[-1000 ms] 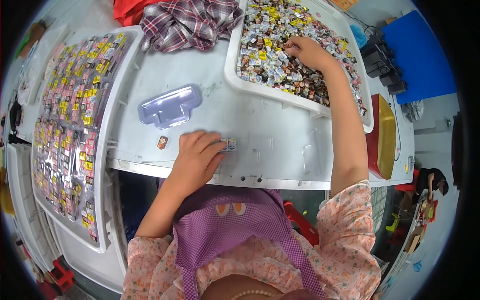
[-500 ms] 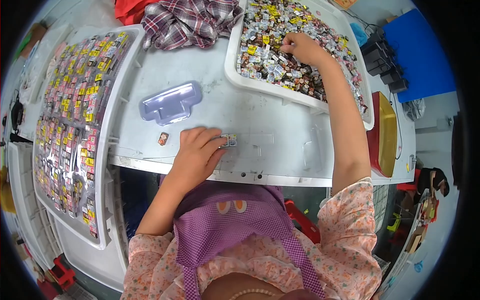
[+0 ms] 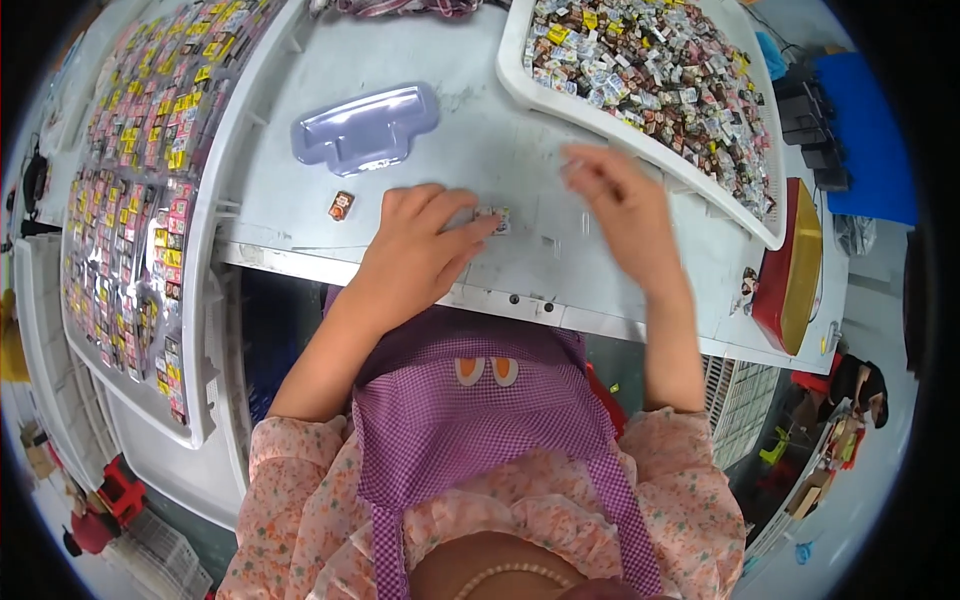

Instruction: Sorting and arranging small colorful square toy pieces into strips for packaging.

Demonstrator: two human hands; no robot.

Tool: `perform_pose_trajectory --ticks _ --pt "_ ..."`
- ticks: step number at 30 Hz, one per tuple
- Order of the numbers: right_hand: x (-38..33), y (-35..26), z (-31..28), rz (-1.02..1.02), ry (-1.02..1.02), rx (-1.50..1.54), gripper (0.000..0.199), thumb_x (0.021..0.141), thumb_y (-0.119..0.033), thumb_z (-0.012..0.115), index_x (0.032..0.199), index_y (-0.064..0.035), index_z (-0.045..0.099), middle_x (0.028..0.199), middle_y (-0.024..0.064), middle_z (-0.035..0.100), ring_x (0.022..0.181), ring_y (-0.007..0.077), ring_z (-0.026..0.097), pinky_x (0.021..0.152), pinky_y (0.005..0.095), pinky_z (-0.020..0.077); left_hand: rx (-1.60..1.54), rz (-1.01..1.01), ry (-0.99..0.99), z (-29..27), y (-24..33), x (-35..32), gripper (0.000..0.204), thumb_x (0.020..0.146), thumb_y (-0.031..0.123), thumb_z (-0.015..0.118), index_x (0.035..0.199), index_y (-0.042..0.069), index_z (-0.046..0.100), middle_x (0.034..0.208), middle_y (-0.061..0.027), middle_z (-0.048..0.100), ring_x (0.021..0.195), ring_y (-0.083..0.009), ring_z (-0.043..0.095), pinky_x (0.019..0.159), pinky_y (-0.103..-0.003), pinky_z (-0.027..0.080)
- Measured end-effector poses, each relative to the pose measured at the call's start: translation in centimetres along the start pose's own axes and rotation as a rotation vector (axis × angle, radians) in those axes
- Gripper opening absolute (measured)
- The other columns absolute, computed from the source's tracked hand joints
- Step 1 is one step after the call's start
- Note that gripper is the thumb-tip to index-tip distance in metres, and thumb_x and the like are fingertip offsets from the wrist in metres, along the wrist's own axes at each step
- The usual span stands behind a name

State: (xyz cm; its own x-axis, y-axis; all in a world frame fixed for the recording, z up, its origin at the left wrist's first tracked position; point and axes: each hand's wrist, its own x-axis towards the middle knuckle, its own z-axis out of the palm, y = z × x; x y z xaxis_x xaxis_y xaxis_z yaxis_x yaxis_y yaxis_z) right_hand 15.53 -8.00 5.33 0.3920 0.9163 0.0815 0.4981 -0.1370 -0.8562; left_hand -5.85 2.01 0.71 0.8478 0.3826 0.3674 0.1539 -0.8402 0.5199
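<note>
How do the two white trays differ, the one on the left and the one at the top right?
The left tray holds small packets laid flat in ordered rows; the right tray holds them in a loose, mixed heap. The left tray hangs past the table edge; the right tray rests on the table. Both are white and hold colourful packets.

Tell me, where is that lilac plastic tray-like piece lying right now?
In the head view the lilac plastic piece lies on the white table, up and left of the left hand, with a small brown packet just below it.
</note>
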Motion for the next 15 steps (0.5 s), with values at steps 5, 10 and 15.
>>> perform_pose_trajectory --ticks 5,10,15 --pt "-2.8 1.6 4.2 0.168 0.049 0.073 0.017 0.088 -0.005 0.062 0.104 0.0005 0.065 0.087 0.0039 0.066 0.079 0.0096 0.061 0.072 0.0229 0.0481 0.02 -0.019 -0.028 0.1 0.5 0.1 0.031 0.073 0.013 0.07 0.104 0.013 0.069 0.115 -0.004 0.056 0.108 -0.0258 0.048 0.094 -0.037 0.033" --pt "-3.1 0.8 4.9 0.181 0.052 0.043 0.013 0.086 -0.004 0.063 0.096 0.0035 0.065 0.085 0.0076 0.067 0.076 0.0109 0.062 0.07 0.0234 0.0484 0.043 -0.006 -0.01 0.2 0.5 -0.1 0.032 0.072 0.013 0.072 0.104 0.014 0.069 0.114 -0.0029 0.055 0.106 -0.0238 0.048 0.091 -0.037 0.033" --pt "-3.5 0.8 5.7 0.08 0.071 -0.156 0.007 0.083 -0.002 0.064 0.089 0.0002 0.065 0.084 0.0074 0.064 0.072 0.0126 0.061 0.066 0.026 0.0481 0.035 -0.011 0.003 0.3 0.5 -0.1 0.033 0.072 0.012 0.071 0.104 0.014 0.069 0.114 -0.0033 0.055 0.107 -0.0239 0.048 0.092 -0.037 0.033"
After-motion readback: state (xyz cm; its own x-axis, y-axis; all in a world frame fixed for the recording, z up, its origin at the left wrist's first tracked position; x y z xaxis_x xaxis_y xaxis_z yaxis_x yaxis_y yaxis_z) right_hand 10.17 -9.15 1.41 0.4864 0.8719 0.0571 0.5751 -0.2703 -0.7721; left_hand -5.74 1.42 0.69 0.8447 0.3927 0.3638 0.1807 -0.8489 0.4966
